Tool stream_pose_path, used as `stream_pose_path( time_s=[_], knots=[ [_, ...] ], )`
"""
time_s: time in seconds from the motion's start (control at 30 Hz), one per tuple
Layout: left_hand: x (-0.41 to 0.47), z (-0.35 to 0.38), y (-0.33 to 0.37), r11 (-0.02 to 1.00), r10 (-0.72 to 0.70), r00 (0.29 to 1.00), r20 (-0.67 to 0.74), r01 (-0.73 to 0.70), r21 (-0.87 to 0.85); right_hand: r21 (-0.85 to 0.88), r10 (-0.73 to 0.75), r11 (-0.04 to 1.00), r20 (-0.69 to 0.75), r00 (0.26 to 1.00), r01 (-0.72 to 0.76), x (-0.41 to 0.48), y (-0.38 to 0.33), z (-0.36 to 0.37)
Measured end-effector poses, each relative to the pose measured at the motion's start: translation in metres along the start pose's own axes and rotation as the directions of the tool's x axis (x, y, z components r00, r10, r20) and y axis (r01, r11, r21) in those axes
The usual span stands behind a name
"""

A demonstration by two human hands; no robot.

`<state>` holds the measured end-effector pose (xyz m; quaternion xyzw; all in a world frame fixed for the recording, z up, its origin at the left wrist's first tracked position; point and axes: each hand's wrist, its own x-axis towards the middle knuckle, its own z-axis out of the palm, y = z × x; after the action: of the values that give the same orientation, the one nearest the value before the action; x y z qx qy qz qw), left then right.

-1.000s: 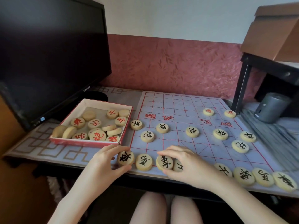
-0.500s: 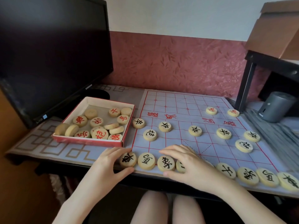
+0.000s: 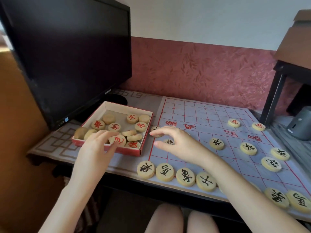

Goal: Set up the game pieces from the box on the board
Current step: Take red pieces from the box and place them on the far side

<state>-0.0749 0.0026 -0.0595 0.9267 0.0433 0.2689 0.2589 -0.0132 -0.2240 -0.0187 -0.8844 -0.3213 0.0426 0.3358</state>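
A red cardboard box (image 3: 127, 151) at the board's left holds several round wooden pieces with red characters. My left hand (image 3: 96, 146) reaches into it, fingertips spread over a red-lettered piece (image 3: 119, 140), with nothing lifted. My right hand (image 3: 179, 143) hovers open over the left side of the red-lined board (image 3: 202, 118), partly hiding two black-lettered pieces under its fingers. A row of black pieces (image 3: 164, 172) lines the board's near edge. More black pieces (image 3: 248, 148) stand further in. Two red pieces (image 3: 234, 122) sit by the middle of the board.
A black monitor (image 3: 67, 56) stands close behind the box on the left. At the right are a black stand leg (image 3: 272, 98), a grey cylinder (image 3: 301, 125) and a brown cardboard box (image 3: 296, 39). The table's near edge lies just below the piece row.
Both hands left the near row of black pieces. The left hand moved up and left into the box; the right hand moved up and left over the board's left columns.
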Motion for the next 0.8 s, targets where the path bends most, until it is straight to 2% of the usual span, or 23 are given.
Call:
stream_pose_path(
  time_s=[0.07, 0.17, 0.3, 0.4, 0.53, 0.7, 0.8],
  knots=[
    [0.011, -0.005, -0.006, 0.999, -0.011, 1.0, -0.002, 0.012, 0.039, -0.043, -0.008, 0.999, 0.018, 1.0, 0.008, 0.022, -0.006, 0.005],
    [0.03, -0.002, -0.014, 1.0, -0.014, 0.997, 0.075, 0.013, 0.009, -0.133, 0.018, 0.991, 0.053, 0.998, -0.011, 0.05, -0.008, 0.016],
    [0.053, 0.011, -0.014, 1.0, 0.011, 0.974, 0.228, -0.012, 0.0, -0.274, 0.171, 0.95, 0.064, 0.983, -0.147, 0.076, -0.007, 0.03],
    [0.07, 0.014, -0.011, 0.995, 0.082, 0.913, 0.399, -0.055, -0.077, -0.355, 0.211, 0.918, 0.06, 0.976, -0.177, 0.085, -0.005, 0.039],
    [0.091, 0.018, -0.018, 0.996, 0.087, 0.79, 0.606, -0.081, -0.037, -0.306, 0.222, 0.928, 0.001, 0.975, -0.211, 0.087, 0.001, 0.05],
    [0.102, 0.019, -0.02, 0.998, 0.067, 0.694, 0.717, -0.043, -0.051, -0.317, 0.204, 0.923, -0.084, 0.975, -0.22, 0.09, 0.009, 0.06],
    [0.105, 0.021, -0.02, 0.996, 0.082, 0.679, 0.73, -0.042, -0.073, -0.309, 0.198, 0.926, -0.087, 0.976, -0.215, 0.091, 0.012, 0.062]
  ],
)
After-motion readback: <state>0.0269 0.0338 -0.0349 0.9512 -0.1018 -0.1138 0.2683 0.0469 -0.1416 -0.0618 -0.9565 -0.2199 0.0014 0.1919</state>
